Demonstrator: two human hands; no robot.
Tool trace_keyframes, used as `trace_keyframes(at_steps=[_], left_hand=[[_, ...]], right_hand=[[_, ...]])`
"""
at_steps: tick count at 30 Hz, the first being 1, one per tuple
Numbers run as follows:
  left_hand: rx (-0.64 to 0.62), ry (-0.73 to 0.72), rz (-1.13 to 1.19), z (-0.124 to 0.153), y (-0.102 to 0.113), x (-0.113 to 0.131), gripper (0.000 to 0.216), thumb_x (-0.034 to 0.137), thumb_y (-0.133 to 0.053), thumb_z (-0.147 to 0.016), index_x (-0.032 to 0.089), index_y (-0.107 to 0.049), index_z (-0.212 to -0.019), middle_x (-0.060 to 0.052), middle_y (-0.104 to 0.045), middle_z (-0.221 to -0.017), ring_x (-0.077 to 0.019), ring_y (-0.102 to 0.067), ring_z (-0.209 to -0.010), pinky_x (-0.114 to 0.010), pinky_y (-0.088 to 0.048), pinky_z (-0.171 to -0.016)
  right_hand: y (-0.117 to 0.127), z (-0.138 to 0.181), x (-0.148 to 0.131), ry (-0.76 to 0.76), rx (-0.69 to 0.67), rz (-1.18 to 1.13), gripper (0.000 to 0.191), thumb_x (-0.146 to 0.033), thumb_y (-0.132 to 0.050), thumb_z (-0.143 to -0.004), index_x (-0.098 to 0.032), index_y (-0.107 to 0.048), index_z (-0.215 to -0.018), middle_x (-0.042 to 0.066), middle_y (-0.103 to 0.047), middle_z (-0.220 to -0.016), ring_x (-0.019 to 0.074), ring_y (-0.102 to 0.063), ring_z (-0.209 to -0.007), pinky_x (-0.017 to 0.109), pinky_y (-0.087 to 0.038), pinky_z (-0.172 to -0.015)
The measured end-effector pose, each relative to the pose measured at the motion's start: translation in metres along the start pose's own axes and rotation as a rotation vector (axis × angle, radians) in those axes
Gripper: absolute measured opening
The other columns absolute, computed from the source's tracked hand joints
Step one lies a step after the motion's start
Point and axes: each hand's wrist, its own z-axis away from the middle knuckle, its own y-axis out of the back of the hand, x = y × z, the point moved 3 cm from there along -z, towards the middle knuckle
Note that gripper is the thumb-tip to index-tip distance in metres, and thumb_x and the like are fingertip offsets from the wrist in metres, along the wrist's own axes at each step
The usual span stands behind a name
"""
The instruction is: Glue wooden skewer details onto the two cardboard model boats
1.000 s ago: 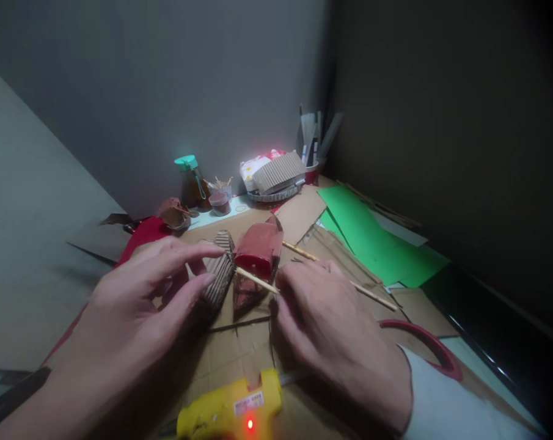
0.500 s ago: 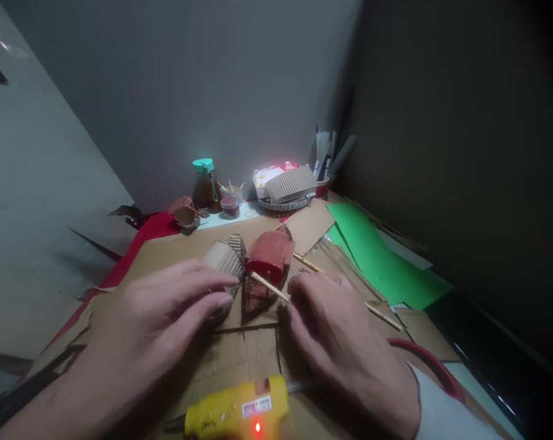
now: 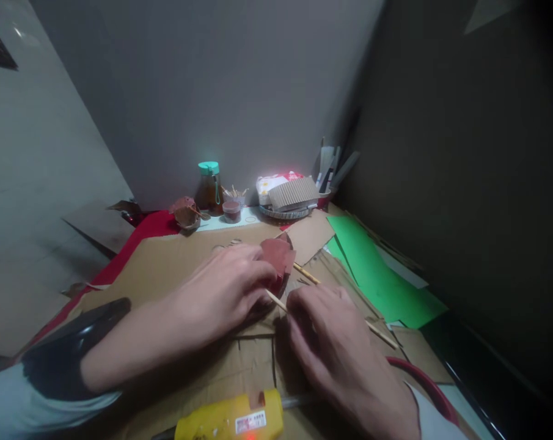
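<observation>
The right hand (image 3: 335, 342) is closed around a thin stick (image 3: 277, 301); its pale tip comes out towards the left hand (image 3: 233, 287), probably so that this end is free and easy to aim. The left hand bends over the near side of a reddish-brown piece (image 3: 278, 255), maybe to steady it, but its fingertips are hidden, so I cannot tell if they grip anything. This piece lies ahead of both hands, on a cardboard sheet (image 3: 175, 266) which perhaps protects what is below. The yellow glue gun (image 3: 233, 418) lies nearest the person, it seems for quick reach.
</observation>
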Motion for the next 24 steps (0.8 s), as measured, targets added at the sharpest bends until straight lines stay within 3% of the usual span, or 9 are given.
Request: trace_keyframes(at_steps=[10, 15, 24], left_hand=[[0.005, 0.029, 0.085, -0.0046, 0.0019, 0.0004, 0.019, 0.017, -0.052, -0.090, 0.019, -0.070, -0.084, -0.001, -0.059, -0.081, -0.0169, -0.054, -0.077, -0.030, -0.039, -0.070], [-0.015, 0.091, 0.106, -0.0032, -0.0006, -0.0015, 0.021, 0.020, -0.050, -0.091, 0.021, -0.069, -0.083, -0.003, -0.056, -0.090, -0.0192, -0.052, -0.082, -0.032, -0.040, -0.072], [0.001, 0.070, 0.135, -0.0022, -0.0025, -0.0015, 0.022, 0.019, -0.047, -0.093, 0.020, -0.065, -0.080, -0.002, -0.055, -0.091, -0.0187, -0.051, -0.083, -0.033, -0.040, -0.073]], right_hand=[[0.0004, -0.0016, -0.0014, -0.018, -0.025, -0.007, 0.016, -0.014, -0.045, -0.093, -0.020, -0.042, -0.079, 0.001, -0.053, -0.083, 0.0195, -0.045, -0.079, 0.037, -0.028, -0.077], [-0.0010, 0.0002, 0.0008, -0.019, -0.015, -0.011, 0.014, -0.016, -0.046, -0.094, -0.021, -0.045, -0.081, 0.000, -0.053, -0.081, 0.0197, -0.045, -0.077, 0.037, -0.029, -0.077], [-0.0003, -0.0018, -0.0007, -0.016, 0.034, -0.070, 0.014, -0.015, -0.049, -0.094, -0.020, -0.044, -0.081, -0.001, -0.052, -0.078, 0.0177, -0.044, -0.073, 0.035, -0.030, -0.074]])
